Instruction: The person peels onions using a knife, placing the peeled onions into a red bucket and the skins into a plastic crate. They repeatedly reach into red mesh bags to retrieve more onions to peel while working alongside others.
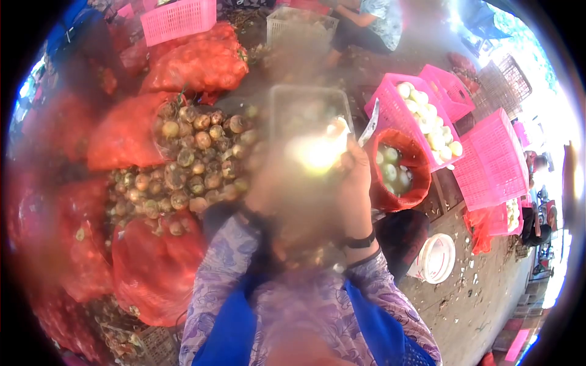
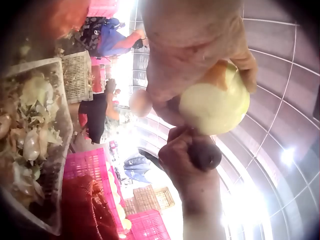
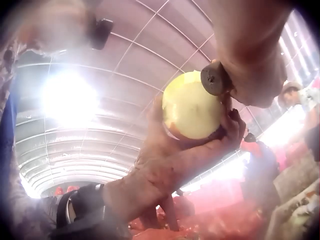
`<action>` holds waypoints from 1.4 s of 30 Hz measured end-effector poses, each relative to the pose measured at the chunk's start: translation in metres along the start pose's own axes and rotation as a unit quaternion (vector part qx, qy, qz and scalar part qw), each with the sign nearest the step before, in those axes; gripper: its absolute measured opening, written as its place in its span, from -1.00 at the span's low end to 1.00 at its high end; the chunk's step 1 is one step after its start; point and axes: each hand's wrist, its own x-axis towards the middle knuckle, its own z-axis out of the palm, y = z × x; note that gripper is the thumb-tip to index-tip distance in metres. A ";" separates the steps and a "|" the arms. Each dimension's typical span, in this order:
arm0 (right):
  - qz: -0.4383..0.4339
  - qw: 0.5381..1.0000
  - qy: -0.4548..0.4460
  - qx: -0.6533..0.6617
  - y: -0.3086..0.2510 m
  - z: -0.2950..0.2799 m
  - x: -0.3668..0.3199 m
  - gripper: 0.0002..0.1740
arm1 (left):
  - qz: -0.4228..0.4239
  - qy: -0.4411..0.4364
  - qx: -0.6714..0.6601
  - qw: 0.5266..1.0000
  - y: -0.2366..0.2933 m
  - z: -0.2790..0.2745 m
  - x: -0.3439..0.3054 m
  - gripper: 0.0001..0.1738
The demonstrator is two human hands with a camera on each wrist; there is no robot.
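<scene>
My left hand [image 2: 195,50] holds a mostly peeled, pale yellow-green onion [image 2: 217,102], with a patch of brown skin left near the fingers. Close against the onion, my right hand [image 3: 255,60] grips a knife by its dark round-ended handle [image 3: 215,78]. In the head view the knife blade [image 1: 370,124] points up beside the right hand. Glare and a smudge there hide the onion and most of the left hand. Below the hands in the left wrist view is a tray [image 2: 64,115] of onion peelings and pale pieces.
Unpeeled onions [image 1: 189,158] are heaped at the left among red mesh sacks [image 1: 159,268]. On the right stand a red-lined bucket [image 1: 421,189] of peeled onions, a pink crate [image 1: 381,100] of more peeled ones, and a white bucket [image 1: 421,262]. Another person [image 1: 381,24] sits ahead.
</scene>
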 end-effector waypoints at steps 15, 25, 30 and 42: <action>-0.279 0.875 0.058 -0.392 0.029 -0.008 0.033 -0.67 | 0.018 -0.047 -0.042 0.998 0.004 0.005 -0.006 -0.17; -0.302 0.740 0.005 -0.602 0.049 -0.016 0.012 -0.28 | 0.006 -0.029 -0.167 0.985 -0.010 -0.001 0.007 -0.26; -0.313 0.772 -0.024 -0.553 0.046 -0.006 0.012 -0.24 | -0.042 0.009 -0.128 0.991 0.001 0.023 -0.001 -0.27; -0.356 0.817 -0.060 -0.450 0.042 -0.021 0.020 -0.46 | 0.169 0.002 0.171 0.971 0.034 0.036 -0.009 -0.52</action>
